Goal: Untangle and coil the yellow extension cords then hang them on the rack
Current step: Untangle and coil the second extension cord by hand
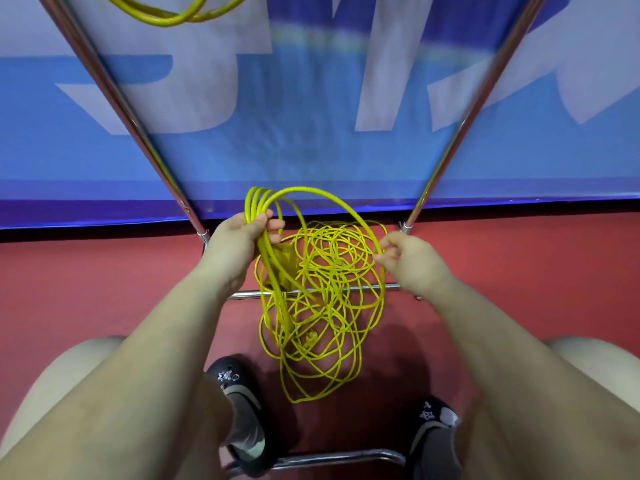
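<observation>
Bare forearms fill the lower part of the view, reaching forward over two black slip-on shoes [242, 420] planted on a red floor [104, 289]. Between the shoes, at the bottom edge, runs a curved chrome tube [332, 457].

Further out, the left hand [242, 237] has its fingers and thumb curled round a bundle of several loops of yellow extension cord [258, 202], the loops arching up above the fist and hanging down below it. From that bundle one strand sweeps up and over to the right hand [403, 259], which pinches it between thumb and fingertips, the other fingers loosely curled.

Beneath both hands a loose, knotted heap of thin yellow cord [329, 306] lies on the red floor, draped across a low chrome crossbar [381, 288] of the metal rack and spreading back toward the shoes. A yellow plug block [282, 263] shows among the strands just below the left hand.

Two slanted chrome rack poles [114, 98] rise from the floor on either side, diverging toward the top corners. Behind them hangs a blue banner with large pale lettering [311, 133]. At the top left, another coil of yellow cord [173, 12] hangs, cut off by the frame.
</observation>
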A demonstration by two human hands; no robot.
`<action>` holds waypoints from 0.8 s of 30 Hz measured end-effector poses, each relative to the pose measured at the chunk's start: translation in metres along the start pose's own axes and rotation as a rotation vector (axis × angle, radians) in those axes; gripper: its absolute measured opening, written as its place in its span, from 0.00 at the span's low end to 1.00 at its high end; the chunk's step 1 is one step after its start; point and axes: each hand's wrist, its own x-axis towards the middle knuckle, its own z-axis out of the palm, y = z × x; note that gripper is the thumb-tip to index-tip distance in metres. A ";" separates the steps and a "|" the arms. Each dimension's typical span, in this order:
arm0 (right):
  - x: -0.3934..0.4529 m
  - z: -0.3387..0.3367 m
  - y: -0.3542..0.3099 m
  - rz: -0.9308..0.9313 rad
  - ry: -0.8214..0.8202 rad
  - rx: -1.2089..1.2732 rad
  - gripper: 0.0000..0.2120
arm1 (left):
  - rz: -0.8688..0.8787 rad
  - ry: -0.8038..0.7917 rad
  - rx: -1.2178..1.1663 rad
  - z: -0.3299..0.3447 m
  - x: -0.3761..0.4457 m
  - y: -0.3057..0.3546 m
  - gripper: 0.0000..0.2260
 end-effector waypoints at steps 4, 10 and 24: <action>-0.004 -0.005 -0.019 0.086 -0.036 0.424 0.03 | -0.062 -0.113 -0.001 0.002 -0.002 -0.001 0.07; -0.007 -0.014 -0.040 0.300 -0.120 0.867 0.03 | -0.054 -0.205 0.255 0.002 -0.001 -0.012 0.06; 0.001 -0.015 -0.051 0.542 -0.064 1.285 0.06 | -0.029 -0.352 0.457 0.023 -0.015 -0.019 0.06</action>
